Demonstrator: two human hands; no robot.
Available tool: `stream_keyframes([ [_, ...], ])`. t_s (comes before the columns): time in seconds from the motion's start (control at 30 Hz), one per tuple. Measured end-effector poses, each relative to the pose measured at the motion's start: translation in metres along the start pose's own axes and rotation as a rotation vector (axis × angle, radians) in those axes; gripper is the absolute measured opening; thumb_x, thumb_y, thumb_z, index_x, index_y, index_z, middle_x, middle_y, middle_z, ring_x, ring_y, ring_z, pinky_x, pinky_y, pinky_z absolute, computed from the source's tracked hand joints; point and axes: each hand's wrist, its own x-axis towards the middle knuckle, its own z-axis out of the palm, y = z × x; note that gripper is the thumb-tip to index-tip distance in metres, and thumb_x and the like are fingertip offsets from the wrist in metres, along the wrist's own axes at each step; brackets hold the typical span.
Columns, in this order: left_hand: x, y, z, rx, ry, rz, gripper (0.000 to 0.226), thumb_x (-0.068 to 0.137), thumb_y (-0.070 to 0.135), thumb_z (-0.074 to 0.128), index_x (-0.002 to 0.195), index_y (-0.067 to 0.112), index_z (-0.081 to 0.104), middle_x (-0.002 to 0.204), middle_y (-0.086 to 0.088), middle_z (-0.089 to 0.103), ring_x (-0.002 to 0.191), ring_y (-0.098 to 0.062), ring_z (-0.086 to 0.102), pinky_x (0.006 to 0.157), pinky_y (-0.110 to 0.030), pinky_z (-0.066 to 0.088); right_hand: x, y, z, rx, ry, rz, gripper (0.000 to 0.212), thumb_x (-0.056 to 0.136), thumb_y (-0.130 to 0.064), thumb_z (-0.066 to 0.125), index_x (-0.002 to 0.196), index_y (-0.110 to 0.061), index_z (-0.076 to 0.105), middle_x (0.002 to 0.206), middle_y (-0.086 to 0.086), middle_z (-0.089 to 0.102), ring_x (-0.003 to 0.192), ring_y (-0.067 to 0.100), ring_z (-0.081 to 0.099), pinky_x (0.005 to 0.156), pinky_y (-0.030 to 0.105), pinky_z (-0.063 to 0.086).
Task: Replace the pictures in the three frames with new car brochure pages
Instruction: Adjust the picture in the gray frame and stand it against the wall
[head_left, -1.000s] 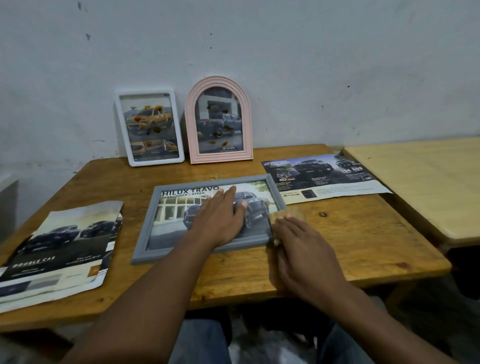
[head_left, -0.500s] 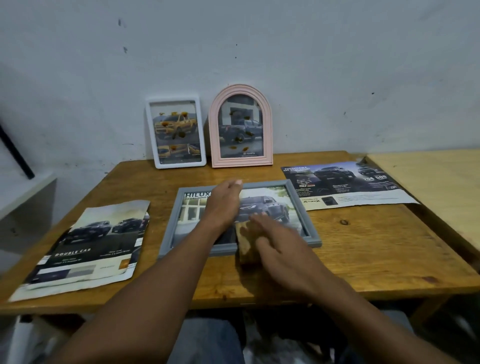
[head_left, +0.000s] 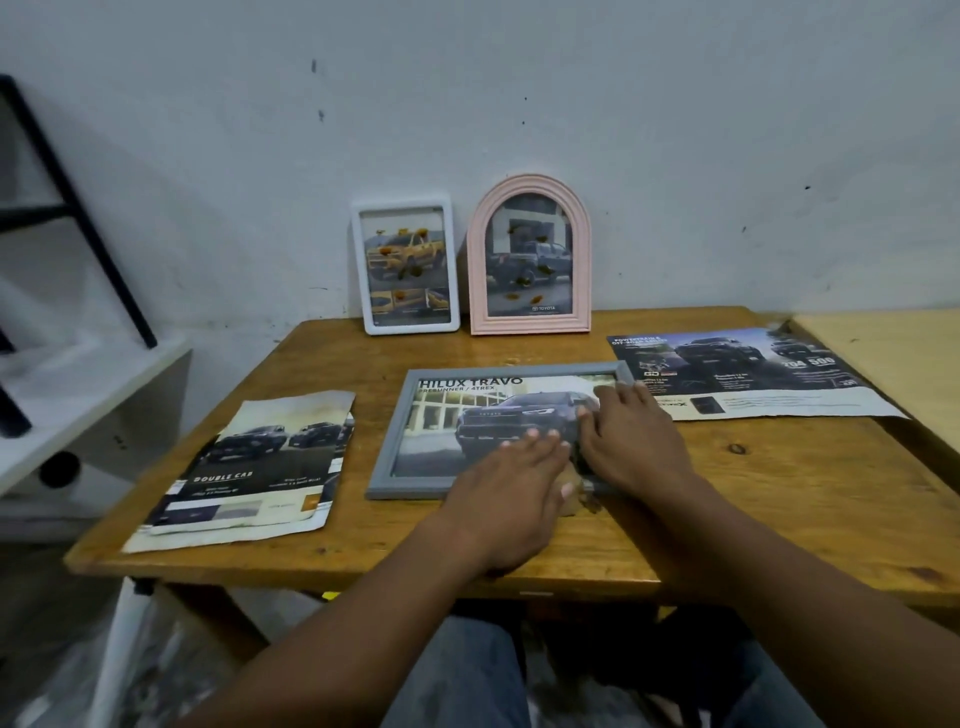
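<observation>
A: Frames, three in all. Grey frame (head_left: 498, 431) lies flat at the middle of the wooden surface (head_left: 779, 499), long side toward the near edge; the page inside shows a dark truck under the heading "HILUX TRAVO".

B: And the other two?

A: White frame (head_left: 405, 262) and pink arched frame (head_left: 530, 257) — both upright at the far edge, leaning on the wall (head_left: 519, 104), side by side, white one to the left. The white one holds a yellow truck picture, the pink one a dark truck; small brown specks sit over both pictures.

B: Hands?

A: Left hand (head_left: 511, 488) lies palm down, fingers spread flat, over the grey frame's near right part. Right hand (head_left: 631, 441) is also flat and open, touching the frame's right side, fingertips up by its far right corner. Neither is closed around anything. A small brownish piece (head_left: 574, 499) shows between them at the frame's near right corner — what it is, I cannot tell.

B: Loose paper?

A: Brochure page marked "DOUBLE CAB" (head_left: 249, 467) near the near left corner, apart from the grey frame. Wide brochure sheet (head_left: 748, 379) along the right edge, its left end just beside the frame's far right corner.
</observation>
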Motion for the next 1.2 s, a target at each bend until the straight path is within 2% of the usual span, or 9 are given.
stream_keyframes([
  [0.23, -0.055, -0.064, -0.009, 0.083, 0.030, -0.222, 0.059, 0.110, 0.045, 0.016, 0.164, 0.023, 0.013, 0.172, 0.003, 0.007, 0.157, -0.011, 0.001, 0.125, -0.033, 0.003, 0.001, 0.001, 0.000, -0.088, -0.034, -0.031, 0.056, 0.102, -0.049, 0.027, 0.143, -0.013, 0.039, 0.150, 0.018, 0.041, 0.146, 0.035, 0.025, 0.119, 0.047, 0.023],
  [0.4, -0.066, -0.079, -0.013, 0.097, 0.062, -0.346, 0.057, 0.110, 0.041, 0.016, 0.162, 0.018, 0.022, 0.170, -0.002, 0.016, 0.157, -0.015, 0.007, 0.127, -0.037, 0.006, 0.001, 0.000, 0.001, -0.116, -0.028, -0.041, 0.064, 0.097, -0.059, 0.019, 0.136, -0.015, 0.047, 0.141, 0.017, 0.051, 0.139, 0.036, 0.034, 0.114, 0.052, 0.032],
  [0.57, -0.050, -0.086, -0.016, 0.081, 0.151, -0.503, 0.053, 0.111, 0.032, 0.025, 0.160, 0.013, 0.027, 0.169, -0.007, 0.020, 0.156, -0.022, 0.016, 0.125, -0.039, 0.014, 0.000, 0.001, 0.001, -0.139, -0.034, -0.057, 0.061, 0.097, -0.060, 0.022, 0.132, -0.017, 0.049, 0.135, 0.015, 0.056, 0.137, 0.036, 0.036, 0.112, 0.050, 0.035],
  [0.7, -0.037, -0.101, -0.020, 0.046, 0.145, -0.561, 0.052, 0.111, 0.027, 0.030, 0.161, 0.013, 0.025, 0.170, -0.006, 0.016, 0.156, -0.024, 0.015, 0.124, -0.041, 0.017, 0.001, 0.001, 0.002, -0.160, -0.028, -0.064, 0.069, 0.094, -0.066, 0.019, 0.130, -0.017, 0.052, 0.132, 0.012, 0.058, 0.134, 0.034, 0.037, 0.108, 0.049, 0.038],
  [0.9, 0.007, -0.126, -0.022, -0.089, 0.034, -0.596, 0.058, 0.111, 0.031, 0.031, 0.162, 0.009, 0.016, 0.171, -0.010, 0.009, 0.157, -0.028, 0.010, 0.126, -0.048, 0.017, 0.001, -0.001, 0.002, -0.188, -0.015, -0.071, 0.067, 0.096, -0.066, 0.022, 0.132, -0.017, 0.051, 0.132, 0.012, 0.058, 0.134, 0.033, 0.035, 0.109, 0.048, 0.036],
  [1.03, 0.045, -0.136, -0.022, -0.097, 0.049, -0.626, 0.062, 0.109, 0.030, 0.034, 0.162, 0.007, 0.011, 0.171, -0.012, 0.004, 0.157, -0.029, 0.007, 0.126, -0.046, 0.015, -0.001, -0.001, 0.002, -0.203, -0.008, -0.078, 0.070, 0.095, -0.067, 0.018, 0.133, -0.018, 0.051, 0.133, 0.010, 0.059, 0.137, 0.033, 0.033, 0.111, 0.048, 0.034],
  [1.2, 0.081, -0.147, -0.022, -0.221, 0.126, -0.641, 0.061, 0.110, 0.029, 0.033, 0.162, 0.005, 0.010, 0.171, -0.015, 0.005, 0.157, -0.031, 0.008, 0.126, -0.046, 0.016, -0.002, 0.000, 0.006, -0.228, -0.007, -0.072, 0.074, 0.091, -0.072, 0.012, 0.134, -0.024, 0.048, 0.136, 0.004, 0.056, 0.142, 0.031, 0.028, 0.113, 0.046, 0.034],
])
